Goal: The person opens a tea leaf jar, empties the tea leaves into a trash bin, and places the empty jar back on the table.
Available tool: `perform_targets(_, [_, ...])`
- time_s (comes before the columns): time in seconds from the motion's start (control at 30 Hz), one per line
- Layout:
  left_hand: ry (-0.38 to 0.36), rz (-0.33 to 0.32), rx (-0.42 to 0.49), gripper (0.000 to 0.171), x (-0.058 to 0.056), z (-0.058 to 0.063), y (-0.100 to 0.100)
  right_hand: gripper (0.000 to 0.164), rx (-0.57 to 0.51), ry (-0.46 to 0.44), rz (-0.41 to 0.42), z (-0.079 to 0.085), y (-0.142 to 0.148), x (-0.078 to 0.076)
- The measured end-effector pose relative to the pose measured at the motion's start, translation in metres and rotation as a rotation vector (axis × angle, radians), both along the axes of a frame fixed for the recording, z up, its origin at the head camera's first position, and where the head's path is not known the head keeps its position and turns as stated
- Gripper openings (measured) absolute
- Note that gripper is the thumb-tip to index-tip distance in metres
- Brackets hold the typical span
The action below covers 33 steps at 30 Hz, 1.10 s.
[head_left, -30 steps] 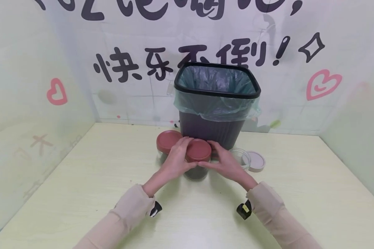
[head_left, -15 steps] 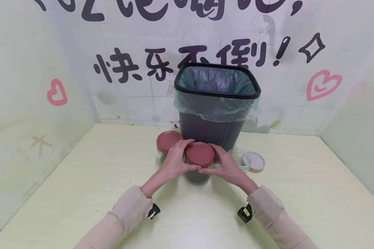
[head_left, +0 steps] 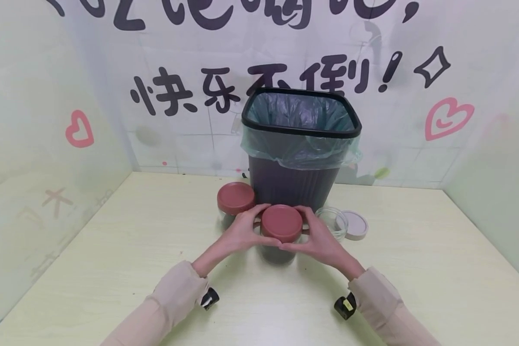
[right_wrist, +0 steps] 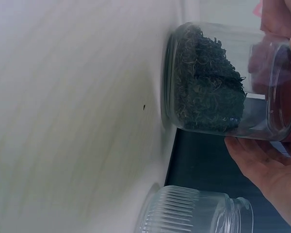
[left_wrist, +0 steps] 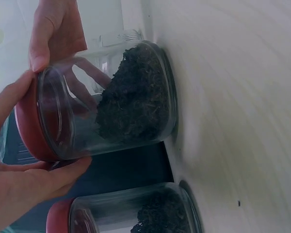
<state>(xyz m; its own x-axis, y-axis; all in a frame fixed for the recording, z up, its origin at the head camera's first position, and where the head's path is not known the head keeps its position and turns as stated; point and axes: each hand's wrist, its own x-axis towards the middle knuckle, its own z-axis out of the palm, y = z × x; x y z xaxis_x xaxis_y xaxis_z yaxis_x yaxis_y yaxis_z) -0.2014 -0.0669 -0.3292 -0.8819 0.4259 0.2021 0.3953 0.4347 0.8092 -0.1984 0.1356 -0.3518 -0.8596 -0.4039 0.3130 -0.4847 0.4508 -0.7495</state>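
Note:
A clear glass jar [left_wrist: 136, 92] with a red lid [head_left: 282, 222] stands between both hands in the middle of the table. Dark, dry, curled leaves fill its lower part and slope to one side. My left hand [head_left: 244, 232] curls round the jar's left side at the lid and upper wall. From the other side, my right hand [head_left: 319, 240] grips it the same way. The two thumbs meet at the near side, below the lid's edge. Left and behind is a second red-lidded jar [head_left: 235, 198], also holding dark leaves.
A dark bin [head_left: 291, 182] with a green liner stands behind the jars, against the printed backdrop. An uncapped ribbed glass jar [right_wrist: 184, 213] stands right of my right hand, beside a pale round lid [head_left: 356, 225]. Side walls border the table [head_left: 398, 283].
Both hands have brought the red-lidded jar toward me and slightly right, away from the bin and the second jar. The other objects have stayed in place.

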Motion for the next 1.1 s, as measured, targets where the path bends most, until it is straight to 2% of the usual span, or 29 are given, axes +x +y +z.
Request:
perform_targets(0.17, [-0.067,-0.082,0.036,0.080,-0.001,-0.005,-0.001,0.076,-0.006,0.011,0.007,-0.001,0.002,0.004])
perform_targets(0.33, [-0.144,-0.172,0.026,0.083,-0.004,-0.012,-0.004,0.079,-0.012,-0.003,0.024,-0.002,0.004,0.008])
perform_targets(0.43, [-0.165,-0.241,0.016,0.085,-0.007,-0.017,-0.005,0.081,-0.006,-0.019,0.036,-0.001,0.005,0.011])
perform_targets(0.53, [-0.171,-0.281,0.019,0.085,-0.009,-0.023,-0.004,0.083,0.026,-0.014,0.027,0.000,0.004,0.014])
perform_targets(0.67, [-0.175,-0.283,0.018,0.087,-0.012,-0.029,-0.003,0.091,0.095,0.046,-0.035,0.006,-0.007,0.019])
perform_targets(0.77, [-0.164,-0.279,0.024,0.087,-0.012,-0.031,-0.001,0.094,0.145,0.097,-0.114,0.010,-0.019,0.023])
perform_targets(0.9, [-0.130,-0.231,0.021,0.086,-0.009,-0.031,0.004,0.092,0.171,0.179,-0.193,0.007,-0.027,0.022])
perform_targets(1.0, [-0.123,-0.191,0.004,0.087,-0.008,-0.031,0.007,0.087,0.161,0.232,-0.210,0.004,-0.027,0.019])
perform_targets(1.1, [-0.155,-0.189,0.007,0.086,-0.009,-0.032,0.008,0.080,0.155,0.256,-0.205,0.002,-0.026,0.017])
